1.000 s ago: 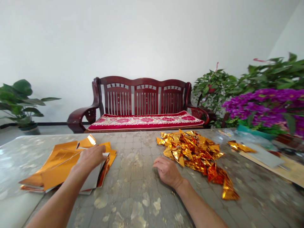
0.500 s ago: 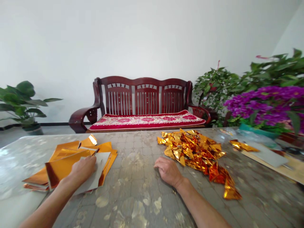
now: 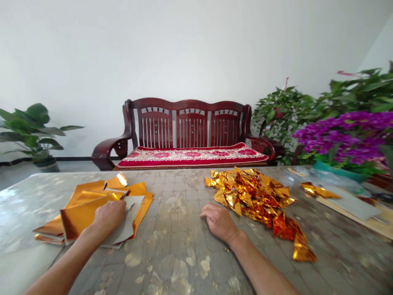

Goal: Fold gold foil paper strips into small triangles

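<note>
An upper gold foil sheet [image 3: 80, 215] is best lifted singly by its edge from the stack [image 3: 137, 189] at the left of the table [image 3: 172, 235], where the left hand [image 3: 109, 214] is laid, its fingertips' pinch indiscernible, while the right hand [image 3: 220, 220], fingers curled together, is rested near the folded-foil pile [image 3: 251, 192].

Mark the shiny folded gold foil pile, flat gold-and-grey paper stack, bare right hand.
Shiny folded gold foil pile [image 3: 254, 196]: head view, middle of heap.
Flat gold-and-grey paper stack [image 3: 82, 213]: head view, gold face of a sheet.
Bare right hand [image 3: 220, 222]: head view, back of hand.
</note>
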Available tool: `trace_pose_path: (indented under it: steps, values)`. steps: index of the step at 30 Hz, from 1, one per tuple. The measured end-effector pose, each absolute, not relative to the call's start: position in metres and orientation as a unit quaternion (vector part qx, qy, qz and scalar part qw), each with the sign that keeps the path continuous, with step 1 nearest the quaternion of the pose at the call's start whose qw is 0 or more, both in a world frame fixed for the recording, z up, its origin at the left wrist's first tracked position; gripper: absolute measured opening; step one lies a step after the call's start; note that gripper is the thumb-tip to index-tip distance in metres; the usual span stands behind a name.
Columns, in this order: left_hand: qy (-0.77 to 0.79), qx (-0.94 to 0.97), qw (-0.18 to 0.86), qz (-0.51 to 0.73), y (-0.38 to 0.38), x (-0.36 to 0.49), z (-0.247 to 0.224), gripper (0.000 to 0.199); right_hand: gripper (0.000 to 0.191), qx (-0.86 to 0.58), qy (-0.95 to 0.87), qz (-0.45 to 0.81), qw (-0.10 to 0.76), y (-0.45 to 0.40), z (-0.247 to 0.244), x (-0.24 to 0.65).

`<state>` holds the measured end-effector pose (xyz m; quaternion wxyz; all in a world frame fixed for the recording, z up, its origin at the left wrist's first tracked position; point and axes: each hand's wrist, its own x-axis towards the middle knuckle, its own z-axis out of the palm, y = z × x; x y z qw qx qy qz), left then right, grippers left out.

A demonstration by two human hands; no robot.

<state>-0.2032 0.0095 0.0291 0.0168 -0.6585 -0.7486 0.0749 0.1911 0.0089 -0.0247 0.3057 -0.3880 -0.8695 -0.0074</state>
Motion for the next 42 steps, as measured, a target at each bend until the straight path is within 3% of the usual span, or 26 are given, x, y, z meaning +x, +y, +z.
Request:
trace_pose_path:
  steps: [7, 12, 15, 23, 31, 38, 42]
  values:
    - [-0.682, -0.730, 0.034, -0.014, -0.005, -0.157, 0.037, 0.029, 0.037, -0.417, -0.850, 0.020, 0.322, 0.010, -0.024, 0.190]
    - [-0.513, -0.856, -0.002, -0.067, -0.018, -0.100, 0.035, 0.020, 0.040, -0.451, -0.827, 0.020, 0.336, 0.010, -0.024, 0.189]
    - [-0.434, -0.899, -0.008, -0.057, -0.017, -0.075, 0.027, 0.016, 0.041, -0.489, -0.797, -0.041, 0.352, 0.011, -0.020, 0.192]
    - [-0.475, -0.879, 0.012, -0.042, -0.017, -0.037, 0.009, 0.028, 0.021, -0.627, -0.704, -0.216, 0.252, 0.012, -0.003, 0.207]
    - [-0.480, -0.869, -0.018, -0.116, -0.026, -0.033, -0.004, 0.020, 0.016, -0.661, -0.683, -0.233, 0.205, 0.019, -0.013, 0.216]
    - [-0.484, -0.842, -0.054, -0.234, -0.021, -0.041, -0.012, 0.020, 0.030, -0.591, -0.714, -0.240, 0.288, 0.017, -0.011, 0.211]
    - [-0.472, -0.807, -0.058, -0.350, -0.018, -0.042, -0.011, 0.028, 0.016, -0.484, -0.769, -0.232, 0.347, 0.009, -0.004, 0.197]
